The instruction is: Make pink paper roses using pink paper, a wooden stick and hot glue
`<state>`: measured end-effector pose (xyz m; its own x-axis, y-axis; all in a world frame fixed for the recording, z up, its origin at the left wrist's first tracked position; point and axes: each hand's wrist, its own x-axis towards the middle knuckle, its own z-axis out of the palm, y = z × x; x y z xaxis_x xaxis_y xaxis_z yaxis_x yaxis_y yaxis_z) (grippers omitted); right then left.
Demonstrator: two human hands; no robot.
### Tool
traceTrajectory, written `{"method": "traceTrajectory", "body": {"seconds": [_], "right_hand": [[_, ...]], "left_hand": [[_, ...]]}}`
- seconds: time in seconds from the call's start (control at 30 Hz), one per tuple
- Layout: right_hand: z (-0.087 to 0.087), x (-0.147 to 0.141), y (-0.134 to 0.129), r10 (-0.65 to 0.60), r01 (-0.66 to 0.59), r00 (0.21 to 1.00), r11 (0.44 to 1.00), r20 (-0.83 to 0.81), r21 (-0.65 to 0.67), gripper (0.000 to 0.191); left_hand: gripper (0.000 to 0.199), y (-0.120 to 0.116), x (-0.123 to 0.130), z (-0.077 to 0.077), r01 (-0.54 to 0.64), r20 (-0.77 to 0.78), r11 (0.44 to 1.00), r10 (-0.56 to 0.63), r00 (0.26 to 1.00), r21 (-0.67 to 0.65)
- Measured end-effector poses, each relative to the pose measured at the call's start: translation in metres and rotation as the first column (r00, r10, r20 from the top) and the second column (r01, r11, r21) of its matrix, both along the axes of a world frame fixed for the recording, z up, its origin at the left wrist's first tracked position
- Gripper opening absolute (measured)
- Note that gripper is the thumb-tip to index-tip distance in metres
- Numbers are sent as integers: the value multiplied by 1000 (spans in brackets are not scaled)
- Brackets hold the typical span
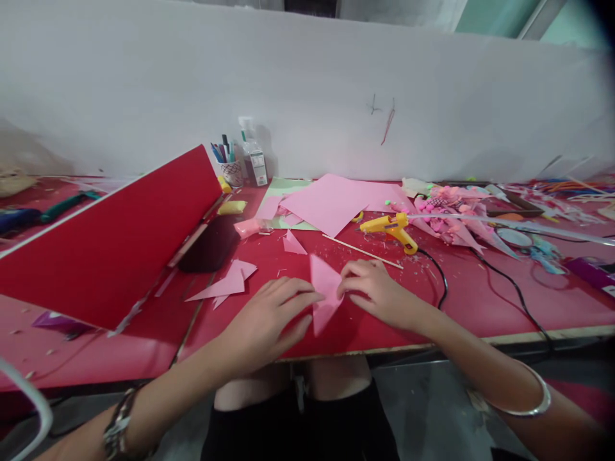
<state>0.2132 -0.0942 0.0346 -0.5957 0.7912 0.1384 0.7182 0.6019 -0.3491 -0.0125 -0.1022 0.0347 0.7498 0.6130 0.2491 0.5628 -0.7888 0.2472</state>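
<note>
A piece of pink paper (326, 289) is held just above the red table (461, 288), near its front edge. My left hand (278, 310) has its fingertips on the paper's left side. On the other side, my right hand (372, 288) pinches the paper's right edge, which curls at the fingers. Left of my hands lie cut pink paper pieces (230, 282), and a small pink triangle (293, 242) rests just beyond. A yellow glue gun (391, 229) lies past my right hand, beside a thin wooden stick (362, 251).
A red board (129, 237) leans at the left. Large pink sheets (331, 202) lie at the back, near a pen cup (231, 173) and a bottle (254, 160). Pink decorated cones (451, 211) pile up at the right. The glue gun's black cord (442, 282) runs toward the front edge.
</note>
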Motion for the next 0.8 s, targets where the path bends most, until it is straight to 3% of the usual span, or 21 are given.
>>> {"method": "traceTrajectory", "body": {"seconds": [0.17, 0.3, 0.4, 0.57, 0.8], "right_hand": [[-6, 9, 8, -46, 51, 993, 998, -112, 37, 25], [-15, 18, 16, -74, 24, 946, 987, -315, -159, 32], [-22, 20, 19, -208, 80, 879, 951, -429, -299, 25], [-33, 19, 19, -346, 169, 823, 907, -451, -386, 19], [-46, 18, 13, -353, 218, 843, 914, -407, -341, 21]], "left_hand": [[18, 7, 28, -14, -21, -175, 1000, 24, 984, 19], [20, 7, 43, -25, -118, -232, 992, 123, 965, 39], [21, 5, 50, -27, -168, -242, 985, 171, 955, 33], [28, 5, 57, -29, -230, -312, 972, 233, 921, 46], [35, 6, 65, -34, -253, -339, 961, 275, 900, 109]]}}
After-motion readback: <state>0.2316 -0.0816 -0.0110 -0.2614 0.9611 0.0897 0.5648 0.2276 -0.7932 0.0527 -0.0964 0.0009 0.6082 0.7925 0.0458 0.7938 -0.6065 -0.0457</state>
